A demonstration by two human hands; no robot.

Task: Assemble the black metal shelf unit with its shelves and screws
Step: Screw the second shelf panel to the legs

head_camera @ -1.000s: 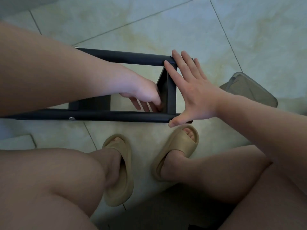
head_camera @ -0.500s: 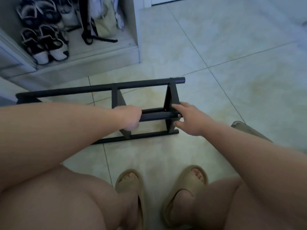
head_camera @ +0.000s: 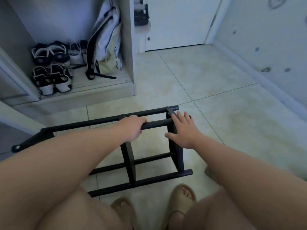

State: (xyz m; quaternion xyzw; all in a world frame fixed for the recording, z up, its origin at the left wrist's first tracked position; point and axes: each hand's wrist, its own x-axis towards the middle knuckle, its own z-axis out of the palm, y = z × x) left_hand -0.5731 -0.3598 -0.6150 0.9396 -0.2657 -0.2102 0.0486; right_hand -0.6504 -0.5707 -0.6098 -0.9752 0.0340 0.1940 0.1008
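The black shelf frame (head_camera: 149,180) lies on pale floor tiles (head_camera: 199,80) near a shoe cupboard (head_camera: 83,96). The left hand (head_camera: 132,128) grips its tube. The right hand (head_camera: 184,131) rests on it, fingers (head_camera: 181,116) spread.

The shelf frame (head_camera: 149,179) lies on the floor (head_camera: 216,123). The left hand (head_camera: 132,128) grips a middle rail of the frame, and the right hand (head_camera: 184,131) rests flat on its right-end crosspiece. Two sandals (head_camera: 181,196) stand just in front of the frame. Behind it to the left is a cabinet (head_camera: 129,47) with shoes (head_camera: 51,68) and a bag (head_camera: 106,44) in it, the bag to the right. A door (head_camera: 176,22) is well behind the frame, and a wall (head_camera: 265,39) is to its right.
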